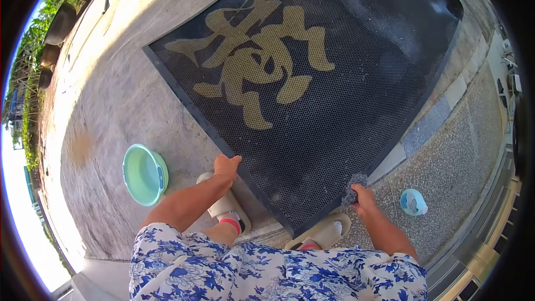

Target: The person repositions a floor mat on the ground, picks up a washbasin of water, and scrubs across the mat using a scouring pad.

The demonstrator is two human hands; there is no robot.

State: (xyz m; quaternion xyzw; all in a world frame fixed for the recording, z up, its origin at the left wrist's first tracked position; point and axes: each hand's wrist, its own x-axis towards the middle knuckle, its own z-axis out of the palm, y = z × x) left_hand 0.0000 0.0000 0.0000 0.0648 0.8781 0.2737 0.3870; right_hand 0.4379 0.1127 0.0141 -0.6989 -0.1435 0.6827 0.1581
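Note:
A large black doormat (356, 100) with a yellow character on it spreads out before me. My left hand (226, 166) is closed on the mat's left edge, fingers wrapped over the border. In my right hand (364, 198) is a fuzzy dark grey scouring pad (355, 185), which touches the mat's lower right border. The mat's near corner reaches down between my feet. Whitish wet-looking streaks show on its far part.
To the left, a light green basin (146, 175) stands on the concrete. A small pale blue tub (413, 202) sits on the pebbled paving at right. My feet wear beige slippers (329, 232). Plants in pots (60, 23) line the far left.

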